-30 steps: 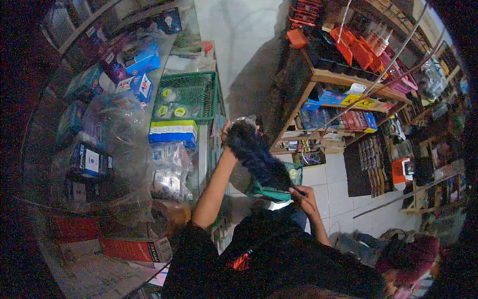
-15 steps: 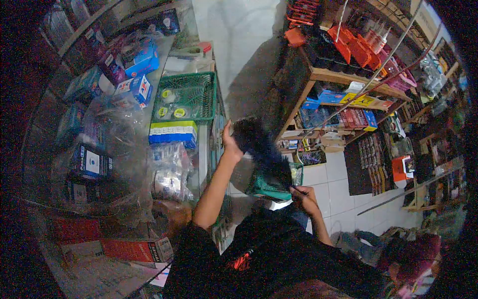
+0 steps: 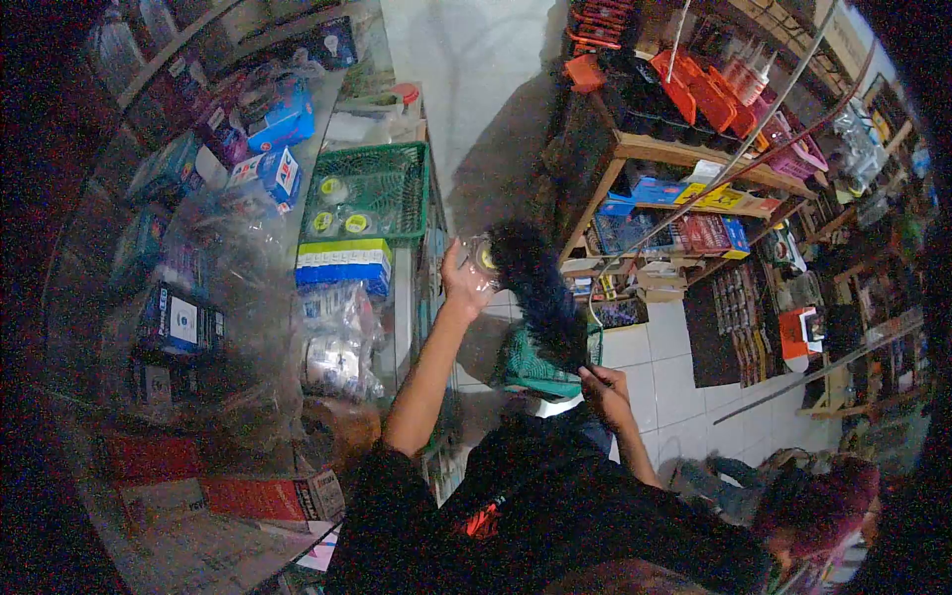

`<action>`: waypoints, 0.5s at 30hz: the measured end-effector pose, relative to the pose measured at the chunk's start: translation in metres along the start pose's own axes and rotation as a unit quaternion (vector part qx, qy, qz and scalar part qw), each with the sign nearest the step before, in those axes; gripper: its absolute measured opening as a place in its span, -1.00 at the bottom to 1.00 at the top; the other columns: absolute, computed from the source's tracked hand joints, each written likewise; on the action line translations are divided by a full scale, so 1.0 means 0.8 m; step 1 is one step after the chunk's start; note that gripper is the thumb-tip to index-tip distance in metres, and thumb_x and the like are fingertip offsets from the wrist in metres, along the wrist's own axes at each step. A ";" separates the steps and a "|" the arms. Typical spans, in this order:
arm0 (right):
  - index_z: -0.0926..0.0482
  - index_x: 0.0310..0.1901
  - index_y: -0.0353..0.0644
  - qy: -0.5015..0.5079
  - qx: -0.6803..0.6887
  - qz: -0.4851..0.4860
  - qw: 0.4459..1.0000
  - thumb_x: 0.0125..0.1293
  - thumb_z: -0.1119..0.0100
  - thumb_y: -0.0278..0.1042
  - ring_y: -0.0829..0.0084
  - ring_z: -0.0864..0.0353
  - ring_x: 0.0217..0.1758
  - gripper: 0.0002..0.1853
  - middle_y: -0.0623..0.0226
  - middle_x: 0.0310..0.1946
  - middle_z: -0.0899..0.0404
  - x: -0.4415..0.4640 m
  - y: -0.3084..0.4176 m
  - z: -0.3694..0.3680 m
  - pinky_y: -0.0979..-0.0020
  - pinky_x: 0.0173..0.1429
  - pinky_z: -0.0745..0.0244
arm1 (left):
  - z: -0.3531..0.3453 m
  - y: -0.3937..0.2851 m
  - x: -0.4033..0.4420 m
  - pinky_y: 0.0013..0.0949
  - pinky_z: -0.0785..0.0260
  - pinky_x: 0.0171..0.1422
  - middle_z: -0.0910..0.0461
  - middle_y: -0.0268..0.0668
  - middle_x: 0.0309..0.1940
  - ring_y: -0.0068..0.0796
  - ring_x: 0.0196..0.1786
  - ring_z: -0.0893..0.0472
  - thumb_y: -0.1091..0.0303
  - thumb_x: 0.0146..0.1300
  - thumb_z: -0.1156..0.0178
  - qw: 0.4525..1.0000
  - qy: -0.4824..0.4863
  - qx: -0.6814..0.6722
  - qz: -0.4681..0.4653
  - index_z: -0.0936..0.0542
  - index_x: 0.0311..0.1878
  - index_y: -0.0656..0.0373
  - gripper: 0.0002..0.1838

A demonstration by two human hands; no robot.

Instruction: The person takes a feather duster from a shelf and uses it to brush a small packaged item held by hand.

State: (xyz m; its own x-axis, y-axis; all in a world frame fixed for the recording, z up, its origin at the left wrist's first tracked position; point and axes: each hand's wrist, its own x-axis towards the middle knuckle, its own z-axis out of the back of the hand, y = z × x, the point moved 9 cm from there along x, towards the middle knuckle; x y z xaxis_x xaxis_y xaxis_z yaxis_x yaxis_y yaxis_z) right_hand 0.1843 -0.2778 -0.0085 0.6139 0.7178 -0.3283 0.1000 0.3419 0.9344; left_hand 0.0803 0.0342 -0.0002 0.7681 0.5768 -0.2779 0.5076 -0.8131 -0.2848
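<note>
My left hand (image 3: 464,282) holds a clear plastic package (image 3: 483,260) with a round, yellowish label. Just right of the package is a dark, fluffy duster (image 3: 538,293), its head slanting down to the right. The thin handle end of the duster is in the closed fingers of my right hand (image 3: 604,388). Below the duster, a green basket (image 3: 540,365) is partly hidden by it. To the left, a green mesh basket (image 3: 416,188) on the counter holds several clear packages with yellow-green labels.
A row of blue and white boxes (image 3: 342,266) and plastic-wrapped goods (image 3: 339,347) lie on the left counter. A wooden shelf (image 3: 684,159) with orange trays (image 3: 706,97) stands at right. Another person (image 3: 823,506) is at lower right.
The duster's head has moved right, off the package in my left hand, and the round label now shows. My right hand keeps its grip on the handle.
</note>
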 end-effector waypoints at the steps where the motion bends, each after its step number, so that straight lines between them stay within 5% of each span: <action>1: -0.55 -0.51 -0.20 -0.012 -0.018 -0.004 1.000 0.34 -0.22 -0.31 0.70 -0.25 -0.59 -0.73 0.58 -0.62 -0.39 0.000 0.000 0.003 0.53 -0.51 -0.10 | 0.000 0.001 -0.001 -0.01 -0.33 0.31 -0.58 -0.11 0.11 -0.06 0.11 -0.57 -0.31 0.23 0.07 1.000 -0.007 0.001 0.006 -0.48 0.22 0.20 -0.22; 3: -0.55 -0.51 -0.19 0.041 -0.033 0.007 0.999 0.34 -0.23 -0.30 0.71 -0.25 -0.59 -0.73 0.57 -0.63 -0.39 0.002 0.009 0.000 0.54 -0.51 -0.10 | -0.017 0.000 -0.001 -0.02 -0.33 0.31 -0.58 -0.11 0.10 -0.06 0.10 -0.57 -0.33 0.22 0.08 0.999 0.047 0.010 -0.015 -0.49 0.21 0.21 -0.21; 4: -0.55 -0.51 -0.19 0.066 -0.040 0.013 0.997 0.34 -0.23 -0.29 0.71 -0.25 -0.60 -0.73 0.57 -0.63 -0.39 0.000 0.021 -0.003 0.54 -0.51 -0.11 | -0.049 0.010 -0.014 -0.03 -0.33 0.31 -0.58 -0.11 0.11 -0.07 0.11 -0.57 -0.34 0.21 0.10 0.980 0.191 0.021 0.057 -0.51 0.19 0.21 -0.20; 6: -0.55 -0.52 -0.18 0.049 -0.011 0.009 0.999 0.34 -0.23 -0.27 0.72 -0.28 -0.59 -0.72 0.57 -0.63 -0.40 -0.003 0.032 -0.006 0.55 -0.51 -0.11 | -0.021 0.003 -0.011 0.06 -0.33 0.29 -0.55 0.03 0.10 0.09 0.09 -0.55 -0.35 0.23 0.14 0.998 0.043 -0.046 0.013 -0.47 0.21 0.27 -0.17; 9: -0.56 -0.52 -0.17 0.067 -0.008 -0.009 0.998 0.34 -0.24 -0.24 0.72 -0.29 -0.59 -0.71 0.58 -0.64 -0.39 -0.009 0.024 -0.012 0.57 -0.52 -0.10 | 0.002 0.000 0.004 0.11 -0.33 0.26 -0.54 0.09 0.10 0.14 0.09 -0.54 -0.35 0.24 0.16 1.000 -0.019 -0.002 -0.014 -0.42 0.26 0.30 -0.14; 12: -0.56 -0.52 -0.16 0.080 -0.017 0.008 0.997 0.34 -0.24 -0.23 0.72 -0.26 -0.61 -0.70 0.59 -0.64 -0.38 -0.012 0.035 -0.017 0.56 -0.53 -0.08 | -0.044 0.013 -0.010 0.08 -0.30 0.32 -0.52 0.02 0.14 0.04 0.18 -0.49 -0.34 0.19 0.06 0.965 0.251 0.019 0.074 -0.44 0.26 0.16 -0.20; 15: -0.55 -0.53 -0.15 0.050 0.013 0.010 0.999 0.33 -0.25 -0.21 0.72 -0.25 -0.62 -0.70 0.60 -0.65 -0.37 -0.008 0.031 -0.011 0.56 -0.54 -0.07 | -0.006 0.003 0.013 0.07 -0.25 0.33 -0.51 -0.09 0.19 0.04 0.19 -0.48 -0.37 0.21 0.11 0.995 0.089 0.037 -0.017 -0.41 0.28 0.22 -0.15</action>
State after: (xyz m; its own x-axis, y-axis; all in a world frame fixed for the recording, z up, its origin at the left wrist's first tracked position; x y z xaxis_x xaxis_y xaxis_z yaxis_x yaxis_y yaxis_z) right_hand 0.1761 -0.2688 0.0156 0.5349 0.7816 -0.3208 0.1092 0.3125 0.9436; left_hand 0.0919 0.0378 0.0006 0.8116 0.5751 -0.1027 0.5085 -0.7820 -0.3604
